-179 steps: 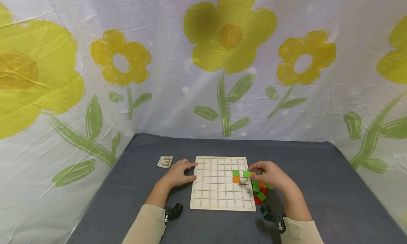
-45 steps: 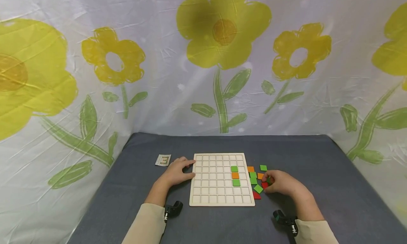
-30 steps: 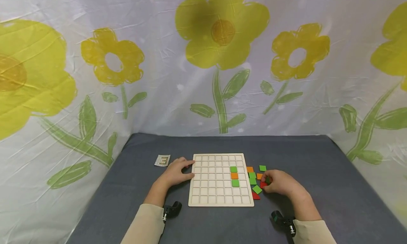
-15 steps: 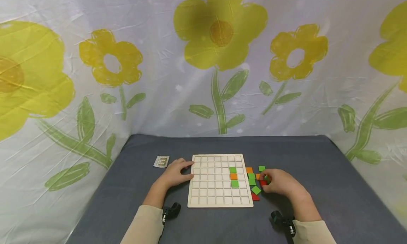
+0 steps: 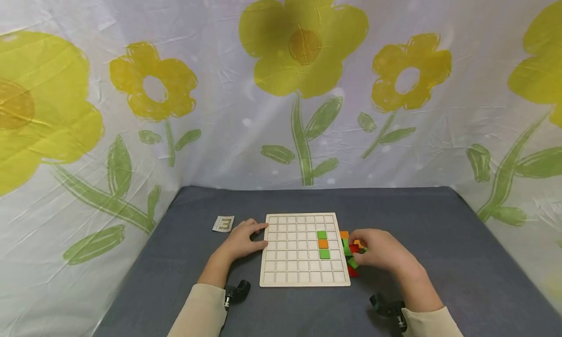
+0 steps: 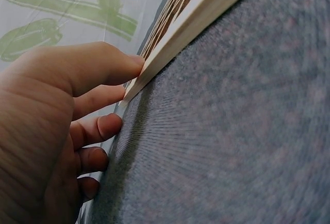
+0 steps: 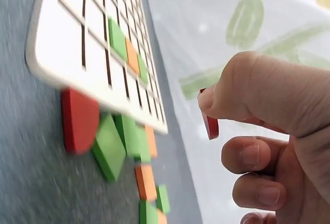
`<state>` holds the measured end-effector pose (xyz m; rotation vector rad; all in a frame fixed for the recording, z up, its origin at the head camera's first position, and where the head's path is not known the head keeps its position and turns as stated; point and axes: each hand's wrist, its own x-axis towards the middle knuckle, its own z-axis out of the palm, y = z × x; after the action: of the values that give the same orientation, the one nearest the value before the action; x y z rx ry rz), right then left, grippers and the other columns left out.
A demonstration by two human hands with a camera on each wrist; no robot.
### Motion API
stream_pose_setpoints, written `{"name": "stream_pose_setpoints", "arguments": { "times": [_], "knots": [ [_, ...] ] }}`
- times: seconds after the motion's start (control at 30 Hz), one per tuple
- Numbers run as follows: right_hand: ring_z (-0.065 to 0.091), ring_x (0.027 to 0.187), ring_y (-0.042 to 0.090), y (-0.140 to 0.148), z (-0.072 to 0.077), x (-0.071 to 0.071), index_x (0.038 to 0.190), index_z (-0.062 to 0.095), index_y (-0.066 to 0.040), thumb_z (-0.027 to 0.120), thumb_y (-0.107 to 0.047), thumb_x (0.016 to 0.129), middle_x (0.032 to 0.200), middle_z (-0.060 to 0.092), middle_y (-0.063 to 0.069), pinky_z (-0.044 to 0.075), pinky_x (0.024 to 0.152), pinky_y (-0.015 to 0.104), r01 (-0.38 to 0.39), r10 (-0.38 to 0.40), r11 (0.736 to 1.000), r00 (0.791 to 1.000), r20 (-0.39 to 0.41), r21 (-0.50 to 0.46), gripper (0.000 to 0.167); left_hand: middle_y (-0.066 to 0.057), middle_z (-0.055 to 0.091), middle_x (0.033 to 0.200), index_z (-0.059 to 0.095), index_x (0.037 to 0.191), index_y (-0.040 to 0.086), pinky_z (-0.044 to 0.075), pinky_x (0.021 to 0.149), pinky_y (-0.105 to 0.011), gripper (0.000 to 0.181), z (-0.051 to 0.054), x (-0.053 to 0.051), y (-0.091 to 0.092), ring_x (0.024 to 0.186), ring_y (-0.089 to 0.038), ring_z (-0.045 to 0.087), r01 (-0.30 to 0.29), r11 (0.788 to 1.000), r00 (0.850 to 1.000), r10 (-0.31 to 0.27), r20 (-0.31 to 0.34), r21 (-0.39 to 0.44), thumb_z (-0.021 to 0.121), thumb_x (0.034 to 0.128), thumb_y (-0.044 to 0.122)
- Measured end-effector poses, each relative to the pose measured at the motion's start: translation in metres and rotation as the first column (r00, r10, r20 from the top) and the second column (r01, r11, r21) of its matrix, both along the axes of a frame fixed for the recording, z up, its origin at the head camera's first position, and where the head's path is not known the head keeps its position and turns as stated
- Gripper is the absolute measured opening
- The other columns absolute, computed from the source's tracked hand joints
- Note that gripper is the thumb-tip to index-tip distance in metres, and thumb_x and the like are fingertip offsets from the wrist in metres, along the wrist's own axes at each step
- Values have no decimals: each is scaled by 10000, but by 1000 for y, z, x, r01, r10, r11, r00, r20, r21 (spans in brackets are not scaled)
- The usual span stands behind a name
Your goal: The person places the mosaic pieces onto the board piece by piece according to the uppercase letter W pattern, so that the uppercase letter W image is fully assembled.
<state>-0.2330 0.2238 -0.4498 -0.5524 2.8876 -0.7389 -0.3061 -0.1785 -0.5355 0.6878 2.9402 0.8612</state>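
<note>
A wooden grid board [image 5: 294, 266] lies on the table, with two green tiles [image 5: 324, 254] and an orange tile [image 5: 322, 244] between them in one column. My left hand [image 5: 240, 241] touches the board's left edge with thumb and forefinger; in the left wrist view the thumb tip [image 6: 135, 61] lies against the rim. To the right of the board, my right hand [image 5: 381, 249] pinches a red tile [image 7: 211, 126] between thumb and forefinger, raised over the loose tiles. The hand partly hides those tiles in the head view.
Loose green tiles [image 7: 109, 149], orange tiles [image 7: 146, 181] and a red piece with a rounded edge [image 7: 80, 121] lie along the board's right side. A small card with a grid pattern [image 5: 224, 223] lies beyond my left hand. A flowered curtain [image 5: 237, 108] stands behind the table.
A green tile has come to rest below the orange one on the board. My right hand went to the loose tiles, took a red tile and moved left towards the board. My left hand stayed.
</note>
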Motion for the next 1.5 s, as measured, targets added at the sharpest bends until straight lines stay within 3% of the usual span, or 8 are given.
{"name": "stream_pose_setpoints", "arguments": {
  "times": [0.13,0.33,0.53,0.7,0.93,1.13,1.37,1.5],
  "knots": [
    [447,668,115,-14,1,4,947,705,-223,778,-102,758,770,559,-50,373,587,310,-65,65,998,996,-59,10,236,42,482,965,624,1442,158,352,769,-415,557,1,0,0,867,-170,402,0,1000,1000,0,-7,-7,747,926,329],
    [300,536,41,-36,-10,7,884,663,-228,702,-59,730,668,446,-104,269,522,262,-205,205,979,974,-97,6,231,52,473,973,612,1455,183,344,784,-420,560,2,-1,1,879,-169,399,-4,1000,1000,5,12,-22,743,933,338],
    [445,616,50,-53,-26,8,878,715,-232,751,-104,754,782,585,-135,398,583,272,-271,274,962,955,-114,38,181,58,475,975,616,1452,186,345,794,-427,559,2,0,2,884,-166,405,-8,1000,1000,8,3,-24,741,930,344],
    [470,617,64,-56,-31,9,924,760,-205,773,-120,768,840,628,-133,420,577,277,-277,283,958,954,-99,71,178,43,474,973,614,1452,175,335,789,-429,560,2,1,2,879,-172,400,7,1000,1000,-7,-1,-19,738,933,346],
    [537,719,48,-50,-30,8,898,796,-227,836,-153,780,862,646,-122,475,665,286,-269,279,960,947,-162,81,146,42,482,969,623,1442,157,341,776,-424,562,5,2,4,870,-171,401,7,1000,1000,-7,-7,-10,738,929,358],
    [482,649,4,-49,-28,8,876,844,-217,866,-185,793,787,600,-115,421,610,256,-271,282,959,945,-166,89,91,47,487,978,623,1440,156,351,775,-423,558,6,2,3,873,-169,404,4,1000,1000,-4,-2,-5,737,933,360],
    [620,733,42,-52,-29,7,850,857,-212,872,-153,802,823,688,-150,434,642,285,-216,230,972,956,-185,89,77,42,482,971,627,1436,157,347,774,-424,556,5,2,1,868,-174,400,7,1000,1000,-7,-2,1,742,932,362],
    [604,700,35,-53,-31,6,864,861,-218,872,-144,806,802,681,-157,417,623,286,-207,223,974,953,-204,97,95,39,482,966,631,1432,157,346,772,-425,557,3,2,0,868,-172,398,5,1000,1000,-5,1,3,746,928,364]
  ]
}}
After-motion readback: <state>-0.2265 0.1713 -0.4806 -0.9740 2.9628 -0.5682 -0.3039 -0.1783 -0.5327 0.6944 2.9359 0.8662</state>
